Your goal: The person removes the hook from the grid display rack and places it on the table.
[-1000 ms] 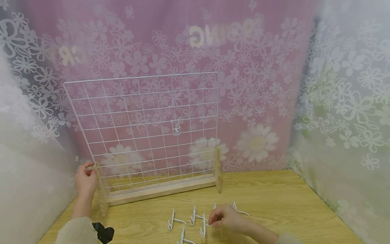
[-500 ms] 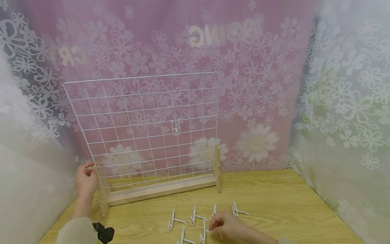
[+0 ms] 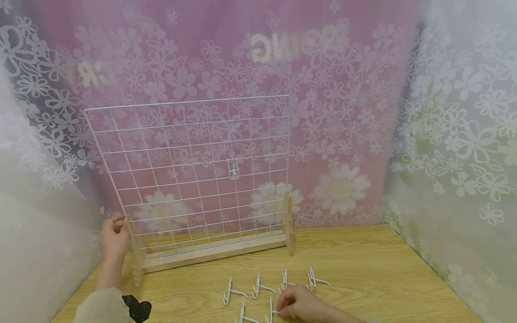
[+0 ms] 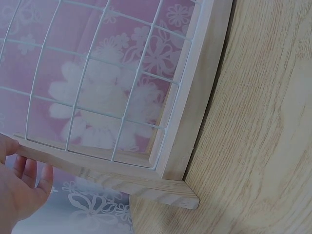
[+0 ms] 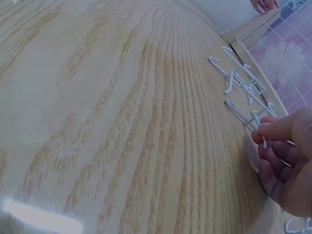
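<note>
My left hand (image 3: 115,237) holds the top of the left upright of a wooden stand (image 3: 214,255), thumb and fingers at its edge in the left wrist view. A white wire grid (image 4: 87,58) stands upright in this base, with one white hook (image 3: 234,172) hung right of its middle. On the table, my right hand (image 3: 303,303) pinches the prong of a white wire hook (image 3: 271,307) between thumb and forefinger. Around it lie several similar hooks, among them one at the left (image 3: 229,291) and one at the far right (image 3: 313,278).
The wood-grain table (image 3: 363,260) carries the stand at its back left. Behind hangs a pink floral curtain (image 3: 343,134), and pale floral sheets close in both sides. A black device (image 3: 138,308) sits at the left sleeve.
My right hand has shifted slightly toward the front edge, and the pinched hook has moved the same way, apart from the back row. The left hand and stand have stayed still.
</note>
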Tool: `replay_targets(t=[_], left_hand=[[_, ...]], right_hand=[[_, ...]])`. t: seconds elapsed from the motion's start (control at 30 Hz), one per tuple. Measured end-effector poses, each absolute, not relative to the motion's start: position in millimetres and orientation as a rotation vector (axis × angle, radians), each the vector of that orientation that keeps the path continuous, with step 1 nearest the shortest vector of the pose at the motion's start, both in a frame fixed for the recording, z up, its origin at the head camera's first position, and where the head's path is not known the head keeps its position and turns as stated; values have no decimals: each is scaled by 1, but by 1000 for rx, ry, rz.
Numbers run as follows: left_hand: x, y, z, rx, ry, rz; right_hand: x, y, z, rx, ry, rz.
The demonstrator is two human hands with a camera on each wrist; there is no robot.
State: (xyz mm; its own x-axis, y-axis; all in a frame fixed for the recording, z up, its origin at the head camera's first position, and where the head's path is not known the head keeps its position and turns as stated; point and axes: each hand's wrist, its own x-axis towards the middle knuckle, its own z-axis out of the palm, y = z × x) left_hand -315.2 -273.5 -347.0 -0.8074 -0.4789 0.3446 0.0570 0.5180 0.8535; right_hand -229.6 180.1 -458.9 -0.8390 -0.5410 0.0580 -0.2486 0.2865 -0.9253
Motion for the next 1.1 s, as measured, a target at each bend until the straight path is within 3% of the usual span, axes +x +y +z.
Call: replay_targets(t=[1.1], left_hand=[[-317,-276,-349,345,-2196,-1246]], right_hand=[[-230,177,-462,-601,2234,-1606]])
